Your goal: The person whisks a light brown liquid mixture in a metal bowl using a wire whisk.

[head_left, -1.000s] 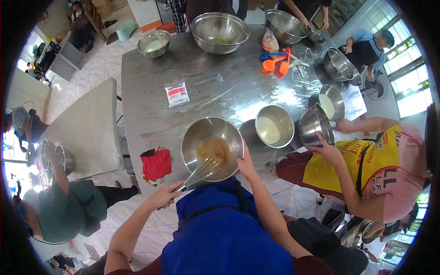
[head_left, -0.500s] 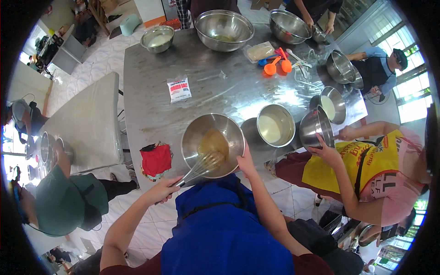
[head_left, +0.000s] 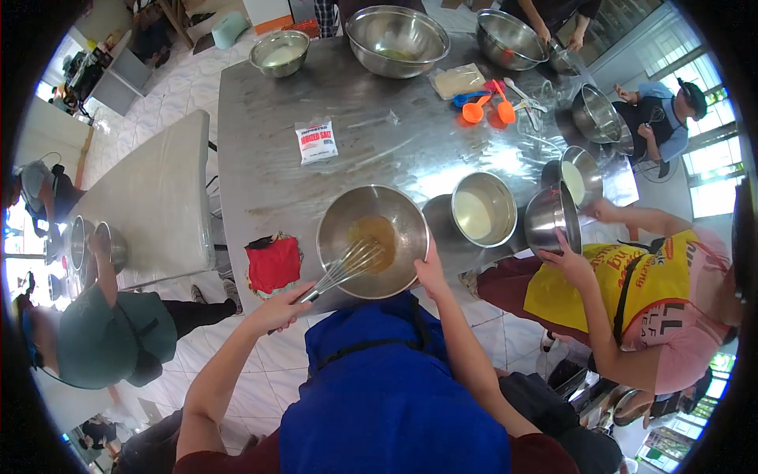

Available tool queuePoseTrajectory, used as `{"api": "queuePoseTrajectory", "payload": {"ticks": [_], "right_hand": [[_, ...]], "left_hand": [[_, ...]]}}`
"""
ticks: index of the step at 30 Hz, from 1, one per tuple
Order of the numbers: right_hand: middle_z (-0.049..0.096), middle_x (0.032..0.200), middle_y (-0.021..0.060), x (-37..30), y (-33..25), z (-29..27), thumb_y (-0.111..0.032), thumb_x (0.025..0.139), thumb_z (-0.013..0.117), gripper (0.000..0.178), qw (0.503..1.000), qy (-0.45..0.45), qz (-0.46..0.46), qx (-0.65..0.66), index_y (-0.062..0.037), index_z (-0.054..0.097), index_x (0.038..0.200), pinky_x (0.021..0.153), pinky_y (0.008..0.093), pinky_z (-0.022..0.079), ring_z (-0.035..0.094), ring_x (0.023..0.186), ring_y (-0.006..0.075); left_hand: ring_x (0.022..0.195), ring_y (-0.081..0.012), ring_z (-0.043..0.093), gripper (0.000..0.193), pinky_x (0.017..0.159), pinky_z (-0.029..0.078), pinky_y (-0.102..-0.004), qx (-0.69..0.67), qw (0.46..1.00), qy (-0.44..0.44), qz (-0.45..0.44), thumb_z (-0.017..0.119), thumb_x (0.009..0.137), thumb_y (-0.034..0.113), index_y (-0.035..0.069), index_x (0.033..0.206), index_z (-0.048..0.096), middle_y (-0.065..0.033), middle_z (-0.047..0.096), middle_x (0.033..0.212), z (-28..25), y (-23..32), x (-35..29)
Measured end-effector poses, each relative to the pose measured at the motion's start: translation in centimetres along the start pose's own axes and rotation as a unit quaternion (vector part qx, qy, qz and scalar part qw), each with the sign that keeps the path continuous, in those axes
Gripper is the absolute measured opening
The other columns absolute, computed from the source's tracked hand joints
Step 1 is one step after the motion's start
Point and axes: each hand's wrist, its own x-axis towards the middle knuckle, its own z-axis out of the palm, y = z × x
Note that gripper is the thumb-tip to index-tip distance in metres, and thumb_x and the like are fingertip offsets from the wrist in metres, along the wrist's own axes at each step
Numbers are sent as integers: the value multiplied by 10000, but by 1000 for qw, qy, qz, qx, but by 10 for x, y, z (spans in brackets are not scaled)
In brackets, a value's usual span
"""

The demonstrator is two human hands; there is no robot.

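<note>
A steel mixing bowl (head_left: 332, 223) stands at the table's near edge with a yellowish-brown liquid (head_left: 382, 231) in its bottom. My left hand (head_left: 283, 309) is closed around the handle of a wire whisk (head_left: 339, 273), which leans over the bowl's near-left rim with its wires in the liquid. At the bowl's right side, my right hand (head_left: 430, 271) grips the rim, thumb over the edge. A folded red cloth (head_left: 273, 265) lies left of the bowl. To the right is a deeper steel bowl (head_left: 505, 213) of pale creamy liquid.
On the steel table (head_left: 260, 182) lie a salt packet (head_left: 317, 141), orange measuring scoops (head_left: 505, 111) and a clear bag (head_left: 459, 80). Larger bowls (head_left: 398, 43) line the far edge. A co-worker in a yellow apron (head_left: 616, 276) holds a tilted bowl (head_left: 553, 217) close on my right.
The whisk's wires have shifted a little left and away within the bowl. Both hands keep their holds. The whole view has shifted slightly, and the co-worker's far hand on the right has moved.
</note>
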Motion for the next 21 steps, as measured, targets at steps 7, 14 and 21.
{"api": "queuePoseTrajectory", "payload": {"ticks": [7,14,21], "right_hand": [[328,1373,133,-1,2,-2,140,683,358,794,1000,0,-14,-1,-90,189,1424,1042,331,278,328,1267,239],[413,1289,142,-10,11,6,84,709,415,760,998,-32,59,-15,-112,205,1413,948,360,396,418,1180,262],[452,1233,143,-7,34,-4,85,721,416,750,996,-43,80,-4,-123,206,1410,872,369,462,461,1131,276]], "left_hand": [[778,-134,590,556,574,505,-246,-122,974,-134,137,513,894,289,161,1392,301,-154,550,1092,-20,21,-8],[1024,-283,573,495,835,491,-380,-458,832,-150,276,470,893,389,64,1264,422,-207,503,1229,-4,45,3],[678,-121,502,258,585,405,-265,-258,780,216,528,651,776,45,26,573,492,-17,527,697,24,93,32]]}}
